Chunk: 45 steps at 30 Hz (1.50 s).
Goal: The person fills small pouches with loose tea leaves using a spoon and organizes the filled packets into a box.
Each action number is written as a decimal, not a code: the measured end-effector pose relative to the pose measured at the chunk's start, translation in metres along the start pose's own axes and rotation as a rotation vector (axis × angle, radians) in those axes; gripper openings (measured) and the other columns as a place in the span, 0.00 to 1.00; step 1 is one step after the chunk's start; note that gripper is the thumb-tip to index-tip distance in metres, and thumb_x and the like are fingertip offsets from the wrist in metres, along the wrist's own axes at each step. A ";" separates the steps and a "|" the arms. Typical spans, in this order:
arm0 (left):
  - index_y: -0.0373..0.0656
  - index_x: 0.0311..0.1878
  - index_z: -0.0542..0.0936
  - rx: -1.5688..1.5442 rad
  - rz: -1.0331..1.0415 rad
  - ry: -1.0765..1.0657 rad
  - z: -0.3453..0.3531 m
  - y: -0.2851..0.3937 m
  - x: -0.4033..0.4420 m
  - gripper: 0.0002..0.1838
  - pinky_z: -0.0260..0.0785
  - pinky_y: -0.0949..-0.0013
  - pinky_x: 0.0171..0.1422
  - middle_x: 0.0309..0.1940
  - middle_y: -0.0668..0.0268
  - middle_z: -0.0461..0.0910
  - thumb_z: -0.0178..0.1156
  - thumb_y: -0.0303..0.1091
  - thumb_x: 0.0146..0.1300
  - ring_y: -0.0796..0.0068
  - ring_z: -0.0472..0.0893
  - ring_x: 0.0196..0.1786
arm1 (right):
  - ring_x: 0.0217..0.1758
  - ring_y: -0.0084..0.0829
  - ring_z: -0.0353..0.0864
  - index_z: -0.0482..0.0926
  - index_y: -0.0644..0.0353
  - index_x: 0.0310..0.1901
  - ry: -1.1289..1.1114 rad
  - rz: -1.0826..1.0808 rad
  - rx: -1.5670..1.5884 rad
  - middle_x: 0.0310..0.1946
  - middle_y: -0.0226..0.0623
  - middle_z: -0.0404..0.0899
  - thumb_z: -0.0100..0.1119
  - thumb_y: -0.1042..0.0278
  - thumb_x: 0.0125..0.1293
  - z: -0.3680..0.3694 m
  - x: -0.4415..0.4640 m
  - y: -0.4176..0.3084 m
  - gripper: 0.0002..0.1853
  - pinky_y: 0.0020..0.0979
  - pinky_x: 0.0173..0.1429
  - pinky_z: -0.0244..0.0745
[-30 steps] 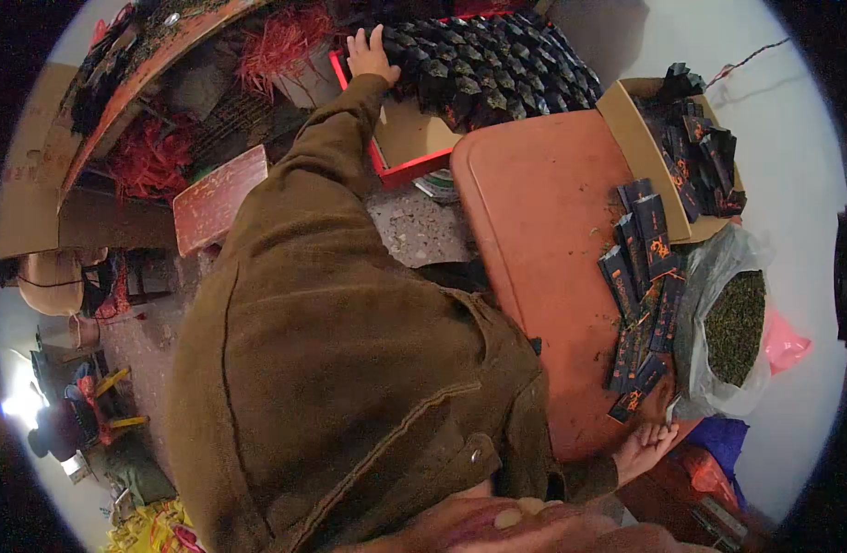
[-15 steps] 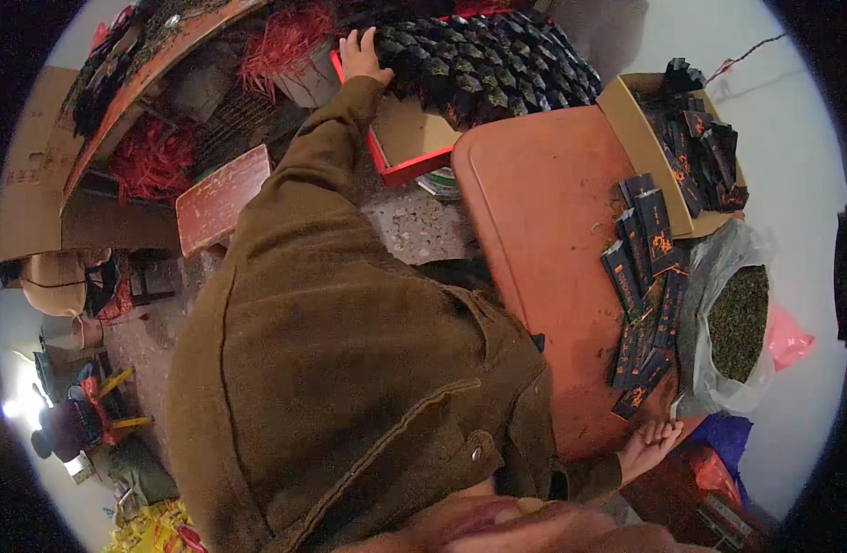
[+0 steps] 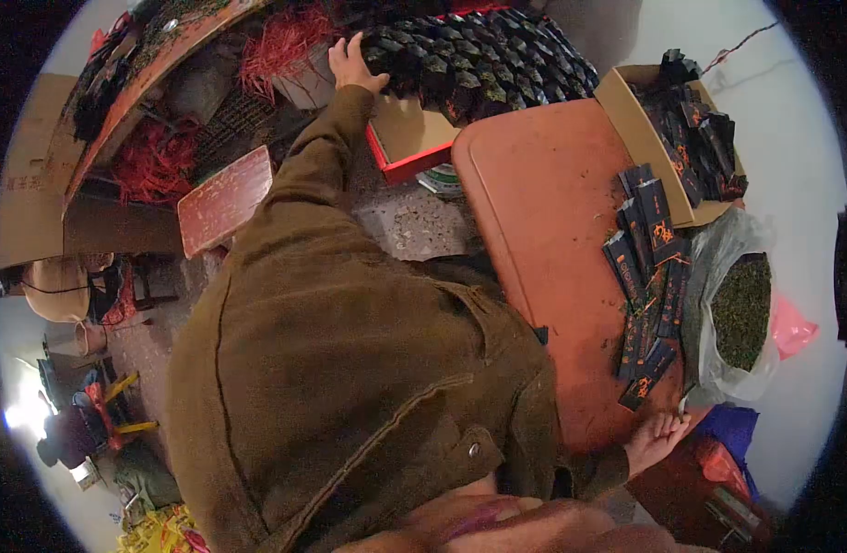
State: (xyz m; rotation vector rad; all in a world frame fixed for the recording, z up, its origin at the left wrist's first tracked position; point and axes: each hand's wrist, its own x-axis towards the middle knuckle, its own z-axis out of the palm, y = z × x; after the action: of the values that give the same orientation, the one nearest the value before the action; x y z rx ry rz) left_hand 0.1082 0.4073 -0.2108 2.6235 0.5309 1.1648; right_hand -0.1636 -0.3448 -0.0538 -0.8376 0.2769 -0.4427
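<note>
My left hand point(image 3: 354, 68) reaches to the top of the view with its fingers spread. It lies at the near corner of a red-edged box point(image 3: 412, 166), beside rows of filled black packets point(image 3: 483, 69); whether it touches a packet I cannot tell. At the table's lower right, my right hand point(image 3: 658, 441) has its fingers curled together. A small pale tip point(image 3: 683, 404) sticks out above them, its kind unclear. Close by are flat black sachets with orange print point(image 3: 646, 369) and a clear plastic bag point(image 3: 704, 369) of dark green dried leaves point(image 3: 742, 313).
A reddish-brown table point(image 3: 552, 203) carries an open cardboard carton point(image 3: 617, 120) of more black sachets. A wooden stool point(image 3: 225, 201) stands at left, near red shredded strips point(image 3: 156, 161). A pink bag point(image 3: 794, 327) lies behind the leaf bag.
My left hand has shifted slightly left and down, over the box's red edge. My right hand sits a little farther right, fingers still curled. The whole view has tilted slightly.
</note>
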 end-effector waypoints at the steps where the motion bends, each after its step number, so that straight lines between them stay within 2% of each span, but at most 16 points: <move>1: 0.54 0.68 0.62 -0.045 0.010 0.034 -0.005 0.003 -0.003 0.53 0.55 0.41 0.67 0.65 0.46 0.59 0.77 0.44 0.34 0.41 0.59 0.66 | 0.18 0.17 0.55 0.68 0.61 0.46 -0.046 0.006 0.052 0.20 0.25 0.60 0.41 0.67 0.76 -0.004 0.002 0.000 0.08 0.19 0.21 0.56; 3: 0.50 0.67 0.63 -0.137 0.030 0.102 -0.017 0.011 -0.013 0.47 0.55 0.41 0.67 0.65 0.46 0.59 0.72 0.38 0.40 0.40 0.57 0.67 | 0.17 0.17 0.55 0.68 0.62 0.44 -0.127 0.024 0.136 0.20 0.25 0.59 0.40 0.68 0.75 -0.012 0.007 -0.003 0.07 0.19 0.21 0.56; 6: 0.46 0.62 0.68 -0.236 0.083 0.225 -0.029 0.032 -0.033 0.39 0.59 0.47 0.64 0.60 0.50 0.66 0.67 0.33 0.41 0.46 0.63 0.64 | 0.17 0.17 0.55 0.67 0.61 0.38 -0.187 0.050 0.211 0.19 0.27 0.58 0.40 0.70 0.75 -0.016 0.005 -0.009 0.08 0.20 0.20 0.55; 10: 0.43 0.54 0.75 -0.500 0.165 0.200 -0.057 0.091 -0.059 0.29 0.63 0.55 0.62 0.53 0.57 0.73 0.63 0.28 0.41 0.55 0.70 0.58 | 0.16 0.19 0.53 0.62 0.56 0.26 -0.201 0.034 0.310 0.18 0.28 0.55 0.39 0.69 0.75 -0.004 0.000 -0.009 0.15 0.20 0.19 0.54; 12: 0.43 0.54 0.74 -0.651 0.135 0.084 -0.082 0.136 -0.070 0.28 0.65 0.57 0.60 0.52 0.57 0.73 0.62 0.26 0.43 0.57 0.71 0.57 | 0.16 0.20 0.51 0.57 0.53 0.21 -0.174 0.043 0.468 0.17 0.29 0.53 0.40 0.67 0.76 -0.005 -0.001 -0.010 0.20 0.21 0.19 0.52; 17: 0.41 0.54 0.75 -1.167 0.271 -0.312 -0.117 0.230 -0.078 0.22 0.67 0.64 0.59 0.52 0.59 0.73 0.58 0.20 0.52 0.64 0.73 0.56 | 0.14 0.17 0.47 0.57 0.49 0.21 -0.077 -0.077 0.342 0.14 0.23 0.50 0.41 0.65 0.76 0.020 -0.009 -0.009 0.20 0.22 0.18 0.49; 18: 0.39 0.53 0.75 -1.175 0.356 -0.350 -0.128 0.250 -0.079 0.21 0.69 0.65 0.58 0.51 0.59 0.74 0.56 0.18 0.54 0.66 0.75 0.53 | 0.14 0.16 0.46 0.57 0.48 0.21 0.001 -0.075 0.314 0.13 0.22 0.49 0.41 0.65 0.76 0.022 -0.010 -0.010 0.20 0.22 0.18 0.49; 21: 0.36 0.55 0.72 -1.249 0.514 -0.670 -0.154 0.303 -0.093 0.18 0.68 0.67 0.60 0.51 0.60 0.73 0.59 0.21 0.61 0.70 0.75 0.55 | 0.15 0.16 0.47 0.57 0.49 0.22 -0.147 -0.116 0.273 0.14 0.21 0.49 0.41 0.67 0.75 0.024 -0.012 -0.006 0.19 0.21 0.19 0.48; 22: 0.37 0.53 0.74 -1.336 0.552 -0.693 -0.154 0.321 -0.103 0.17 0.70 0.67 0.57 0.48 0.60 0.75 0.59 0.20 0.59 0.68 0.76 0.51 | 0.15 0.15 0.47 0.57 0.50 0.23 -0.223 -0.121 0.343 0.14 0.21 0.49 0.42 0.68 0.75 0.022 -0.010 -0.005 0.18 0.21 0.19 0.48; 24: 0.37 0.53 0.75 -1.354 0.721 -0.843 -0.168 0.352 -0.114 0.18 0.70 0.67 0.55 0.48 0.59 0.75 0.59 0.21 0.58 0.67 0.76 0.51 | 0.16 0.16 0.49 0.57 0.52 0.24 -0.129 -0.158 0.319 0.15 0.22 0.50 0.44 0.67 0.75 0.023 -0.012 -0.001 0.18 0.21 0.20 0.48; 26: 0.37 0.53 0.75 -1.368 0.795 -1.016 -0.178 0.377 -0.131 0.18 0.70 0.66 0.54 0.49 0.57 0.75 0.61 0.23 0.57 0.64 0.77 0.50 | 0.16 0.17 0.49 0.58 0.52 0.24 -0.011 -0.200 0.178 0.15 0.23 0.50 0.47 0.69 0.72 0.028 -0.015 0.002 0.16 0.21 0.20 0.48; 29: 0.39 0.53 0.75 -1.289 0.983 -0.997 -0.191 0.406 -0.152 0.19 0.70 0.66 0.55 0.49 0.57 0.75 0.61 0.25 0.57 0.60 0.77 0.50 | 0.16 0.17 0.51 0.59 0.53 0.25 0.007 -0.257 0.032 0.15 0.23 0.53 0.50 0.73 0.68 0.027 -0.016 0.005 0.14 0.22 0.20 0.49; 33: 0.43 0.54 0.75 -1.199 0.993 -1.142 -0.193 0.421 -0.172 0.20 0.70 0.62 0.55 0.48 0.56 0.75 0.63 0.28 0.57 0.57 0.77 0.50 | 0.16 0.16 0.56 0.64 0.54 0.27 0.016 -0.359 -0.160 0.16 0.24 0.58 0.52 0.76 0.61 0.018 -0.013 0.004 0.09 0.21 0.19 0.50; 36: 0.43 0.53 0.75 -1.177 0.875 -1.311 -0.194 0.429 -0.178 0.20 0.69 0.61 0.55 0.46 0.56 0.75 0.64 0.30 0.57 0.57 0.77 0.50 | 0.17 0.16 0.60 0.71 0.60 0.33 0.201 -0.398 -0.289 0.17 0.25 0.63 0.53 0.75 0.60 0.023 -0.017 0.004 0.01 0.20 0.20 0.51; 41: 0.43 0.52 0.76 -1.137 0.971 -1.130 -0.190 0.459 -0.184 0.20 0.70 0.62 0.50 0.43 0.57 0.76 0.65 0.36 0.57 0.59 0.78 0.48 | 0.21 0.21 0.72 0.78 0.63 0.35 0.316 -0.697 -0.923 0.23 0.29 0.74 0.51 0.74 0.58 0.020 -0.009 0.012 0.07 0.26 0.26 0.67; 45: 0.44 0.53 0.77 -0.940 1.064 -1.047 -0.190 0.473 -0.194 0.23 0.72 0.60 0.41 0.37 0.57 0.79 0.64 0.47 0.58 0.58 0.80 0.40 | 0.22 0.23 0.76 0.79 0.62 0.35 0.276 -0.618 -1.232 0.23 0.31 0.78 0.50 0.72 0.59 0.017 -0.008 0.018 0.08 0.27 0.29 0.70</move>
State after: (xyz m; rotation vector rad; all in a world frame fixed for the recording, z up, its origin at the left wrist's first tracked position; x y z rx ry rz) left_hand -0.0429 -0.0924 -0.0530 2.0549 -1.3432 -0.0818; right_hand -0.1589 -0.3192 -0.0560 -2.0981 0.5628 -0.9972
